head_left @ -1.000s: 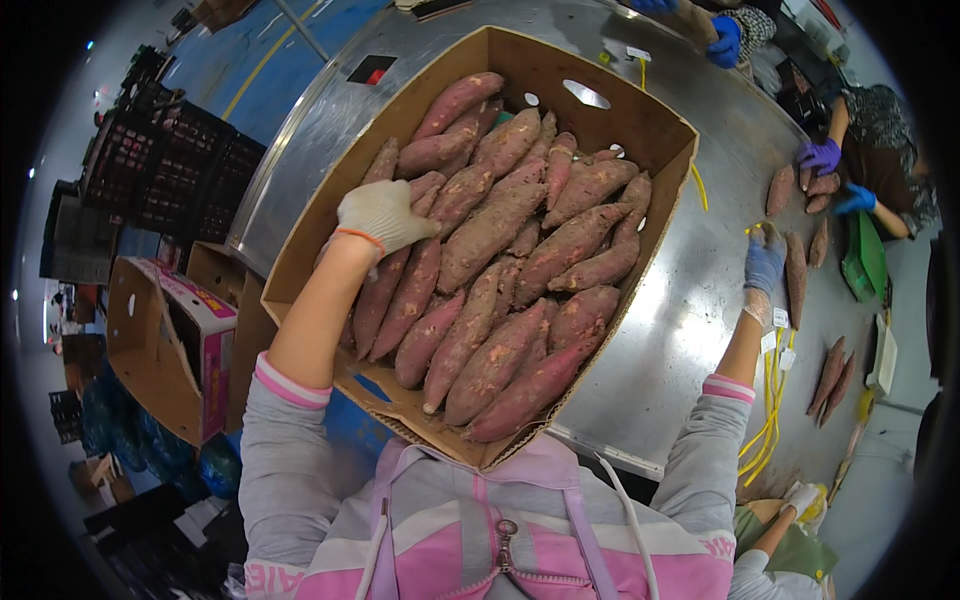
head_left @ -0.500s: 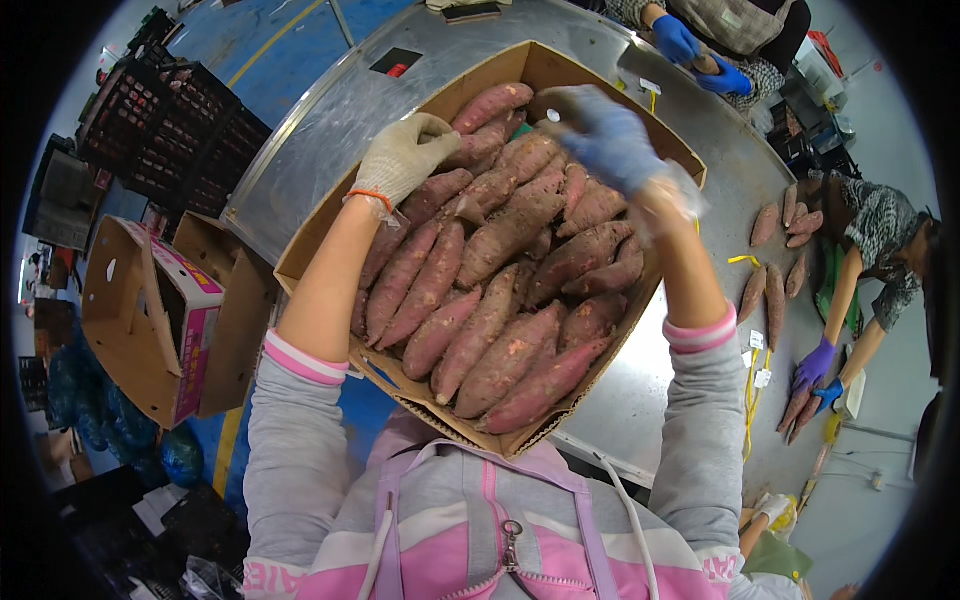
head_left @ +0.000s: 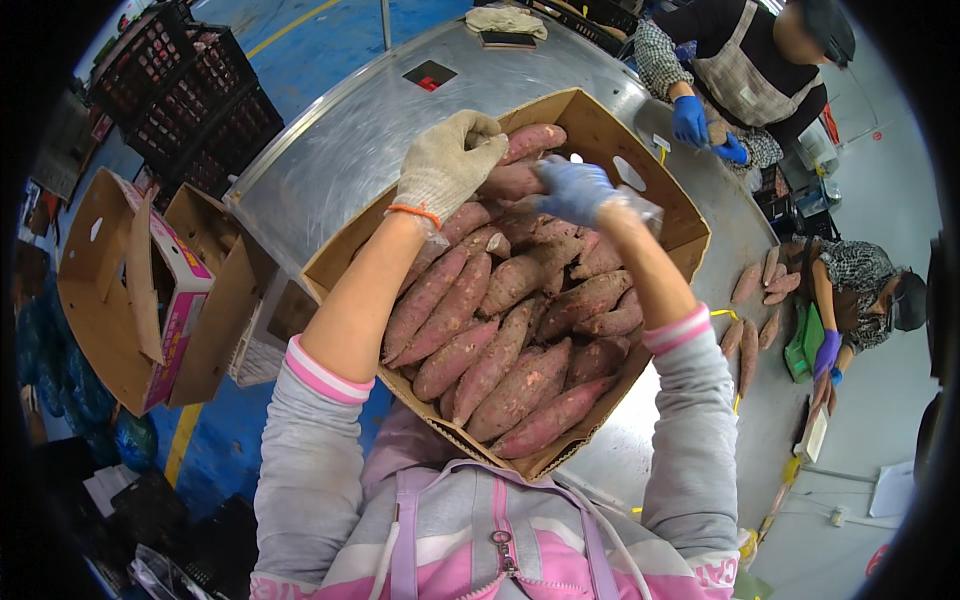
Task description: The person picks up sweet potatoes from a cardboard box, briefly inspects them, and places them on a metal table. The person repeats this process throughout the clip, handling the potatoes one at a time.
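Evidently the cardboard box point(head_left: 690, 225) stands close against the wearer's front so that both arms can reach over its sides to the far end; from my remote seat I see it overlapping the near part of the steel table point(head_left: 350, 140), heaped with sweet potatoes point(head_left: 555, 415) that mostly lie side by side, which I judge lets the long shapes nest. The left hand point(head_left: 445, 168), in a whitish knitted glove, has thumb and fingers curled toward each other at the box's far left; I cannot tell whether anything is pinched between them. The right hand point(head_left: 582, 192), blue-gloved and blurred, has its fingers at the right end of a reddish sweet potato point(head_left: 510, 181) atop the heap, inside the box; the blur keeps me from telling whether they close on it; the two hands flank that root, presumably to steady it. Loose sweet potatoes point(head_left: 748, 355) rest on the table well to the right; they seem set within a co-worker's point(head_left: 860, 268) reach.
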Demonstrator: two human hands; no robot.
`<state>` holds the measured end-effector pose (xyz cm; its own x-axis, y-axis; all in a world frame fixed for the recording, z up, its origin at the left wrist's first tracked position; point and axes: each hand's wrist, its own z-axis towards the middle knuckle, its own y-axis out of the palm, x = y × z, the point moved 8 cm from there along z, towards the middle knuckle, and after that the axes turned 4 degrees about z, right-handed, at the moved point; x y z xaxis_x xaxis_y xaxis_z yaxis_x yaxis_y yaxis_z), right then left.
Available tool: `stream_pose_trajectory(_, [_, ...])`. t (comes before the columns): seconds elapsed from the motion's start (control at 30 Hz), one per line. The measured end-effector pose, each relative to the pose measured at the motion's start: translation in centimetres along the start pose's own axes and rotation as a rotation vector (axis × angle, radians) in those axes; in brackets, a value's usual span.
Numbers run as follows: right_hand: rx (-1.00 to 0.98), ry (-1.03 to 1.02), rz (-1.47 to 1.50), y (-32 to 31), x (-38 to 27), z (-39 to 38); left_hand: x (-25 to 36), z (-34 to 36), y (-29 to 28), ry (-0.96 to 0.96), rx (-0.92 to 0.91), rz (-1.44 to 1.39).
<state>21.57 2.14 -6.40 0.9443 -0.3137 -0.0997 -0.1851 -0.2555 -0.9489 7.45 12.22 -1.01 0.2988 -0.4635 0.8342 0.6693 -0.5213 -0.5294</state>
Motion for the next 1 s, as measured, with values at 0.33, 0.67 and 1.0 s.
stream_pose_trajectory(0.33, [0.305, -0.439, 0.577, -5.8, -1.8, -11.3, 5.1, -6.2, 8.4, 0.564, -0.711, 0.036])
stream_pose_trajectory(0.67, [0.556, 0.049, 0.633, -1.0, 2.6, -8.8, 6.5, -5.5, 6.7, 0.772, -0.118, 0.717])
stream_pose_trajectory(1.0, [0.414, 0.358, 1.840, 3.5, 3.8, -7.0, 5.8, -3.4, 0.2, 0.353, 0.403, 0.031])
